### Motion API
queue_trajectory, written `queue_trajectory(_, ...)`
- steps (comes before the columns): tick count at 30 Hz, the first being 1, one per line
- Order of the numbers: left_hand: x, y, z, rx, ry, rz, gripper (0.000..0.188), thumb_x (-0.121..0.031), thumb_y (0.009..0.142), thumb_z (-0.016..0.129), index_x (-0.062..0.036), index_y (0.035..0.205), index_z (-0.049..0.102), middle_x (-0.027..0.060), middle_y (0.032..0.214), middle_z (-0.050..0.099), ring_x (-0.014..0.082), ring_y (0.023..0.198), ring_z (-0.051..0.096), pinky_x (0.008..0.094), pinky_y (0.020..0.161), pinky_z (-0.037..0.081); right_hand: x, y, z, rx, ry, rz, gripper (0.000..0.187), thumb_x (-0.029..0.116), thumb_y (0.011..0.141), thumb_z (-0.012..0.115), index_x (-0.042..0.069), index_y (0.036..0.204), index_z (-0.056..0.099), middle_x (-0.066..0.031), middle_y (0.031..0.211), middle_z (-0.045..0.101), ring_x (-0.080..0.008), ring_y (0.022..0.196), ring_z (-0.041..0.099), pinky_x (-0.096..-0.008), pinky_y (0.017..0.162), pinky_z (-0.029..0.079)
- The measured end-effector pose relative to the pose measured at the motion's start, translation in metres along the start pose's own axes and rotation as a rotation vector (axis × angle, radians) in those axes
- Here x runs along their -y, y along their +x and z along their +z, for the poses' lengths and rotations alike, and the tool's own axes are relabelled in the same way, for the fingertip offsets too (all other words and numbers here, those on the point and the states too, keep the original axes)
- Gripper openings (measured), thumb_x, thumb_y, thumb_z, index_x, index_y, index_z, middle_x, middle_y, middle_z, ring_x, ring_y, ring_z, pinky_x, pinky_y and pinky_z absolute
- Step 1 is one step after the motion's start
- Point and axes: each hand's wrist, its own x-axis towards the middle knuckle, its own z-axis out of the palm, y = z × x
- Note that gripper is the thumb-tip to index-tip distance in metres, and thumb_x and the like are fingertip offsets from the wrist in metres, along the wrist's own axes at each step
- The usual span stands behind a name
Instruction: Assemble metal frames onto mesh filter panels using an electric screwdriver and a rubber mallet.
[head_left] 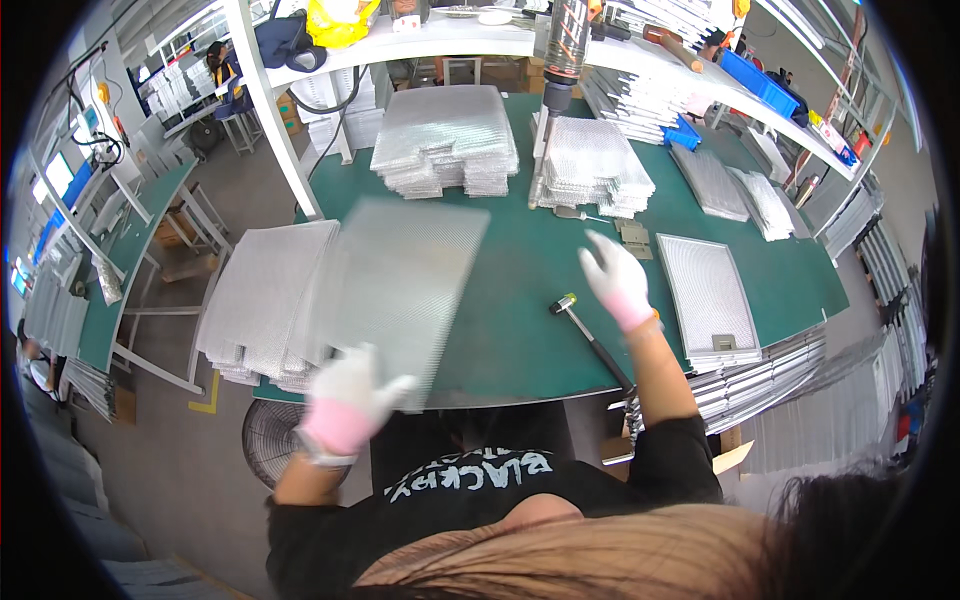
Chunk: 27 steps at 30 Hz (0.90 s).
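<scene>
My left hand (pixel 346 398), in a white and pink glove, is closed at the near left edge of a thin silvery mesh sheet (pixel 405 285). Motion blurs this sheet and my fingertips; the sheet lies slanted, just right of a stack of similar mesh sheets (pixel 265 290). My right hand (pixel 617 282), gloved the same way, is raised over the green table (pixel 515 300) with its fingers apart and nothing in them. Closest to it are a hammer (pixel 592 342), a small olive-grey metal plate (pixel 634 238) and a framed mesh panel (pixel 708 300) on its right.
Two mesh stacks (pixel 445 135) (pixel 593 165) stand at the back. A screwdriver (pixel 578 214) lies before the right one, and a power tool (pixel 567 50) hangs above. A white shelf (pixel 450 38) crosses the far side. Framed panels (pixel 765 385) are piled beyond the near right edge.
</scene>
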Motion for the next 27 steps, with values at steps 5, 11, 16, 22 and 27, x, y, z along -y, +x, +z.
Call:
queue_trajectory(5, -0.051, 0.036, 0.116, 0.539, -0.27, 0.213, 0.06, -0.06, 0.095, 0.047, -0.003, 0.094, 0.064, 0.0203, 0.093, 0.069, 0.0388, 0.093, 0.066, 0.0474, 0.082, 0.051, 0.023, 0.143, 0.104, -0.197, 0.102, -0.254, 0.041, 0.039, 0.09, 0.062, 0.005, 0.112, 0.065, -0.0205, 0.104, 0.066, -0.0379, 0.099, 0.063, -0.0446, 0.088, 0.05)
queue_trajectory(11, 0.015, 0.073, 0.159, 0.172, -0.187, 0.306, 0.072, -0.056, 0.081, 0.066, -0.0036, 0.129, 0.058, 0.0199, 0.128, 0.059, 0.0372, 0.121, 0.053, 0.0474, 0.104, 0.04, 0.049, 0.247, 0.146, -0.146, -0.219, -0.009, 0.057, 0.057, 0.087, 0.057, 0.003, 0.103, 0.067, -0.0195, 0.09, 0.068, -0.038, 0.09, 0.066, -0.0471, 0.082, 0.053)
queue_trajectory(16, 0.035, 0.065, 0.179, 0.064, 0.018, 0.151, 0.092, -0.064, 0.078, 0.064, -0.0032, 0.144, 0.043, 0.021, 0.152, 0.035, 0.0399, 0.142, 0.027, 0.0556, 0.117, 0.015, 0.101, 0.244, 0.129, 0.185, -0.349, 0.108, 0.056, 0.049, 0.087, 0.062, -0.002, 0.11, 0.062, -0.0213, 0.103, 0.068, -0.033, 0.098, 0.067, -0.0411, 0.085, 0.054)
queue_trajectory(22, -0.001, 0.063, 0.194, -0.018, -0.015, 0.102, 0.088, -0.061, 0.082, 0.061, 0.0006, 0.142, 0.042, 0.0243, 0.148, 0.039, 0.0434, 0.139, 0.03, 0.0592, 0.115, 0.017, 0.087, 0.274, 0.121, -0.271, 0.366, -0.02, 0.038, 0.022, 0.085, 0.068, -0.001, 0.114, 0.059, -0.0199, 0.103, 0.069, -0.0313, 0.102, 0.067, -0.0394, 0.09, 0.052)
queue_trajectory(27, -0.007, 0.067, 0.201, -0.041, -0.092, 0.061, 0.084, -0.057, 0.084, 0.061, -0.0001, 0.142, 0.042, 0.0232, 0.148, 0.039, 0.0434, 0.139, 0.031, 0.0592, 0.115, 0.017, 0.08, 0.284, 0.112, -0.262, 1.026, 0.006, 0.06, 0.015, 0.084, 0.066, 0.001, 0.14, 0.048, -0.0187, 0.117, 0.067, -0.0296, 0.104, 0.066, -0.0354, 0.095, 0.049)
